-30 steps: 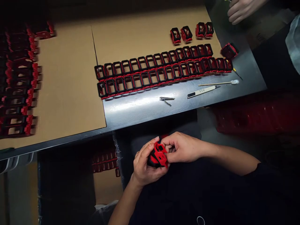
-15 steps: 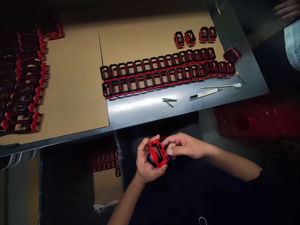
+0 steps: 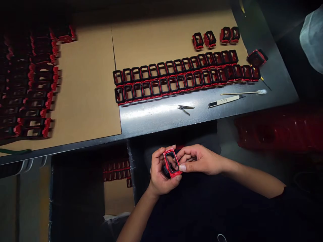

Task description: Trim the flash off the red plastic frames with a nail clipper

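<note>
In front of my body, below the table edge, my left hand (image 3: pixel 159 176) is closed around a red and black rectangular frame (image 3: pixel 174 174). Its fingers lie along the far left side, and the thumb presses near the bottom end. The red face with its open window points up at me; the black part sits underneath, partly hidden by the palm. My right hand (image 3: pixel 202 160) grips the right edge of the same frame with its thumb on top. The right index finger reaches behind the edge, and the other fingers are curled.
Two rows of similar frames (image 3: pixel 164 85) stand on cardboard (image 3: pixel 87 101) over a metal table (image 3: pixel 151 117). More frames (image 3: pixel 35 124) fill the left. Nippers (image 3: pixel 186 108), a white-handled knife (image 3: pixel 224 101) and a cotton-tipped stick (image 3: pixel 239 93) lie near the front edge. Another person's sleeve (image 3: pixel 313 40) shows upper right.
The frame has tilted in my hands, so its red face now points more squarely up. My right thumb has come onto its lower right edge. The whole view has shifted slightly.
</note>
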`<state>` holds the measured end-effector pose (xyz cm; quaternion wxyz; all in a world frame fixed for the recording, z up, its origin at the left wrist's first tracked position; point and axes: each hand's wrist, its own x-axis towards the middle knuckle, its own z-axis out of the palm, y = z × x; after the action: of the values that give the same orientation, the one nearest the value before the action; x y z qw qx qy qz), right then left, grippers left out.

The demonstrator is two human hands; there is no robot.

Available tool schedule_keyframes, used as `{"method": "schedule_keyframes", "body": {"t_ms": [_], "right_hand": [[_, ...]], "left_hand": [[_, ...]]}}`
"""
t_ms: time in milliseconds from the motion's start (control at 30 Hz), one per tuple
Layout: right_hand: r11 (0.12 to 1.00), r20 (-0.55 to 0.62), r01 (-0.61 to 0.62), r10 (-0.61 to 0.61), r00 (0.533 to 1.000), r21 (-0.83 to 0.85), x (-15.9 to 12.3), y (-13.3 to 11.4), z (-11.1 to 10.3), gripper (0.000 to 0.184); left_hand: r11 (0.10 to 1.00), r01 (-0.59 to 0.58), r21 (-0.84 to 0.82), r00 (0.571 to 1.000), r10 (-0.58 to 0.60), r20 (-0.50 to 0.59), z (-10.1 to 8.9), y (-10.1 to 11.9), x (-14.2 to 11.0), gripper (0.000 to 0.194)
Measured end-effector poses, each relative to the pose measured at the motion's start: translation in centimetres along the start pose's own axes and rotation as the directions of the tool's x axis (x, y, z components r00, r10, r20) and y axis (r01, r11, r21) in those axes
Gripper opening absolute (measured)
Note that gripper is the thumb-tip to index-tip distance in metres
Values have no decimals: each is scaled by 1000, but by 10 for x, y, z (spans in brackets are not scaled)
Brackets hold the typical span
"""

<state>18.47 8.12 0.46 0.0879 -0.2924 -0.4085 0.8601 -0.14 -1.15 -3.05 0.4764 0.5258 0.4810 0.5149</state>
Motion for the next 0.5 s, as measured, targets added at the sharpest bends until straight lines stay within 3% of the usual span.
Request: {"method": "schedule_keyframes", "body": {"t_ms": [500], "right_hand": [[999, -22, 20, -19, 1000, 42, 1, 2, -3, 47]], "left_hand": [[994, -71, 81, 997, 73, -13, -1, -3, 0, 78]]}}
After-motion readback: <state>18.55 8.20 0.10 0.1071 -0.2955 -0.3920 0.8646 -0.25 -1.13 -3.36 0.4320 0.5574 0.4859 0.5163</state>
